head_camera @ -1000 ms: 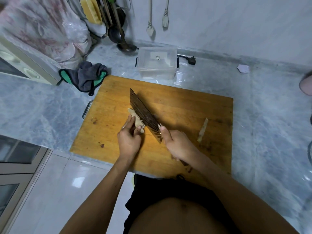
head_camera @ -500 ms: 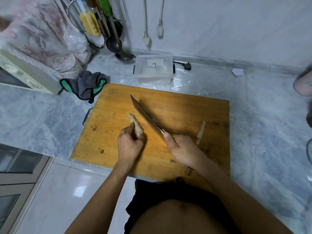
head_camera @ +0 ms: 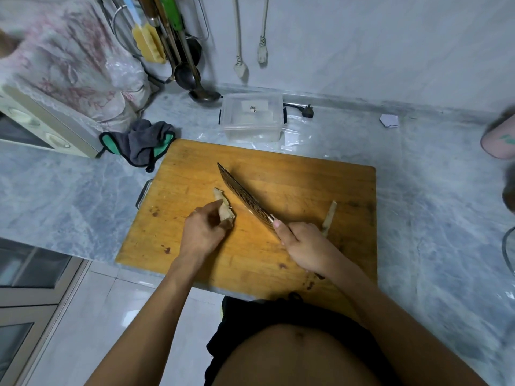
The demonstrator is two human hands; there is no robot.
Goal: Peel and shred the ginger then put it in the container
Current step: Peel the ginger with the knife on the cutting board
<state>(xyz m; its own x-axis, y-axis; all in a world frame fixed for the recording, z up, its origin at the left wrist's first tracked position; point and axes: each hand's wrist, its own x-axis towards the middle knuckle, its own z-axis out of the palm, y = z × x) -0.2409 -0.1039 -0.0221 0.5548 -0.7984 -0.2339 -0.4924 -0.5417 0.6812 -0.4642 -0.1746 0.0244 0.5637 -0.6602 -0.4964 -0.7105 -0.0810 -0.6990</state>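
Observation:
A pale, knobbly piece of ginger lies on the wooden cutting board, pinned by the fingers of my left hand. My right hand grips the handle of a dark cleaver, whose blade points up-left and stands just right of the ginger, a small gap between them. A long strip of ginger lies on the board just right of my right hand. The clear plastic container stands on the counter behind the board.
A grey and green cloth lies at the board's back left corner, next to a toaster oven. Ladles and utensils hang at the wall. A plug lies behind the container. A pink object sits at the right edge.
The cleaver has come away from the ginger and moved to the right, its blade tilting from flat-facing to more edge-on. My left hand keeps its hold on the ginger.

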